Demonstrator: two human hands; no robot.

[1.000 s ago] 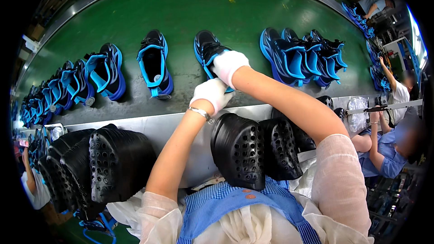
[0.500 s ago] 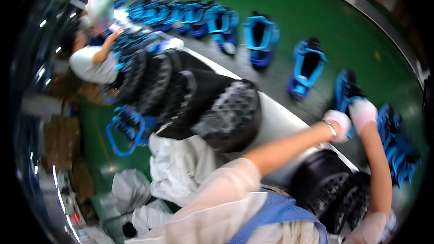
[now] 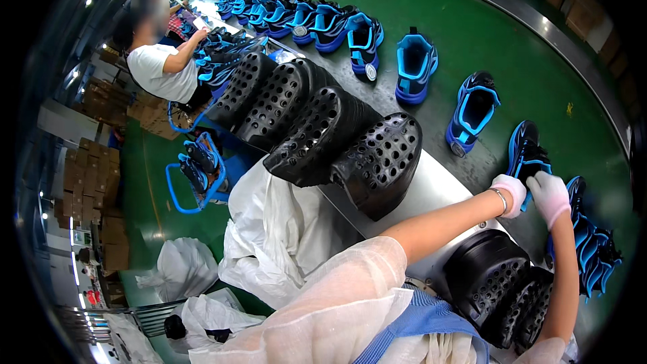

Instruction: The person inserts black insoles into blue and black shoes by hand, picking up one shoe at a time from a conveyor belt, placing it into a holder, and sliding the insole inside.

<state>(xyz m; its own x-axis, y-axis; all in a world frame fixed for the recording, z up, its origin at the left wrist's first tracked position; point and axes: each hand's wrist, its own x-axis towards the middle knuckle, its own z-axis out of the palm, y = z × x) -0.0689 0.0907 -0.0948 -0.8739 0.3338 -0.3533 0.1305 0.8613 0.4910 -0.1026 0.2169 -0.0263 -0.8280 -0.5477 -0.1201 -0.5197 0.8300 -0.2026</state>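
Both my hands wear white gloves and meet at a black-and-blue sneaker (image 3: 522, 145) on the right. My left hand (image 3: 510, 195) has its fingers curled against the near end of the sneaker. Close beside it, my right hand (image 3: 549, 197) is closed at the shoe's opening, fingertips bent down. The gloves and shoe overlap there, so exactly what each fingertip pinches is hidden. Another similar sneaker (image 3: 472, 111) stands apart to the left, with one more (image 3: 414, 66) beyond it. More blue-trimmed shoes (image 3: 593, 249) crowd together right of my right forearm.
Large black perforated blocks (image 3: 381, 158) rest along the bench (image 3: 438, 192), with more (image 3: 488, 273) between my arms. A row of sneakers (image 3: 290, 17) runs to the far left beside a green surface (image 3: 539, 61). A person (image 3: 162, 61) works there. A blue-framed cart (image 3: 226, 175) and white bags stand left.
The view has shifted and sharpened, so the shoes and blocks sit slightly differently in the picture. My hands stay together at the same sneaker.
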